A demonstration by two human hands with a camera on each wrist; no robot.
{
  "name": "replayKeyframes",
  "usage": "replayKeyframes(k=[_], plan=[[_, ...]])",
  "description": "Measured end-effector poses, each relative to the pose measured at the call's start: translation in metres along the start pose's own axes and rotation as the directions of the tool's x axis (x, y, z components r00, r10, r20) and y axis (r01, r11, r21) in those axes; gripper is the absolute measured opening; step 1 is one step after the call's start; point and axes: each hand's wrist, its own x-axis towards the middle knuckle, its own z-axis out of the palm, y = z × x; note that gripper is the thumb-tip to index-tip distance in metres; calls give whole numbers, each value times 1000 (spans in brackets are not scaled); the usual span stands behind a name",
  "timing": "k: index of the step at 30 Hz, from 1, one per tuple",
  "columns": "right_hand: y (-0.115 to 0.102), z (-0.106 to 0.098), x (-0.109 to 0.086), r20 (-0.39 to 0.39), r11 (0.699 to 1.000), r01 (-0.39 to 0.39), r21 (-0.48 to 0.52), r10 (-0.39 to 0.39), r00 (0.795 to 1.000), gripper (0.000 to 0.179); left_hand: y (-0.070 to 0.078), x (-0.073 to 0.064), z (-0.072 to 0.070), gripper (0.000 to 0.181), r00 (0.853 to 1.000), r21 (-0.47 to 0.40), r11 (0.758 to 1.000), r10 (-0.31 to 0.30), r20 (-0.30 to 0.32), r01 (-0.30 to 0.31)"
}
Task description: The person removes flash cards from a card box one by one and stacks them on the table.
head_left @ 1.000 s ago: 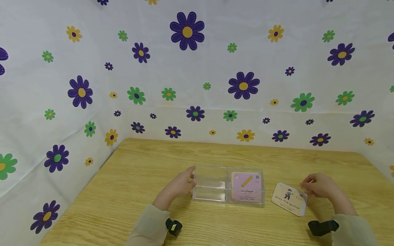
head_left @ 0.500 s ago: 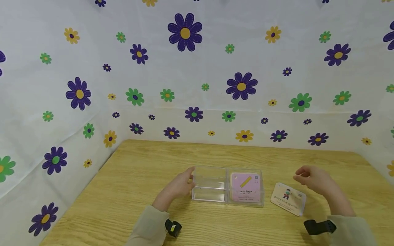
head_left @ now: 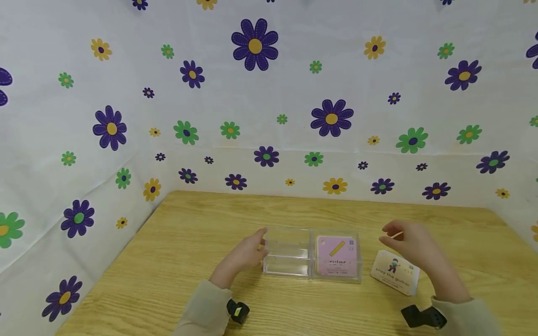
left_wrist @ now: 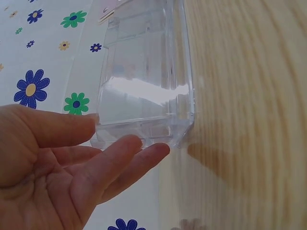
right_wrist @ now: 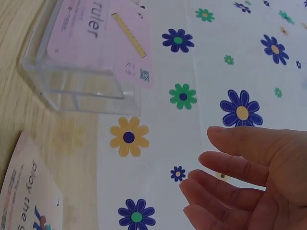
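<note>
A clear plastic box with two compartments stands on the table. Its right compartment holds a stack of cards topped by a pink ruler card; the left one has no cards in it. My left hand touches the box's left end, thumb and fingertips against the plastic in the left wrist view. My right hand hovers over the table right of the box, fingers loosely bent and nothing between them. Below it lies a stack of cards with a "play the guitar" card on top, turned at an angle.
The wooden table runs back to a white cloth wall printed with flowers, which also encloses the left side. Black wrist straps sit at both sleeves.
My right hand has left the edge of the guitar card stack, rising and moving left toward the box. The stack stays where it was. My left hand keeps its place at the box.
</note>
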Motion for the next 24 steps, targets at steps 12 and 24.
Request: replayKeyframes(k=[12,24], plan=[[-40,8,11,-62,997,44,66,-40,997,29,0,0,2,54,1000,-1,1000,-1,-10,1],[-43,9,12,-78,996,56,67,-50,996,25,-3,1,2,54,1000,-13,1000,-2,-5,2]])
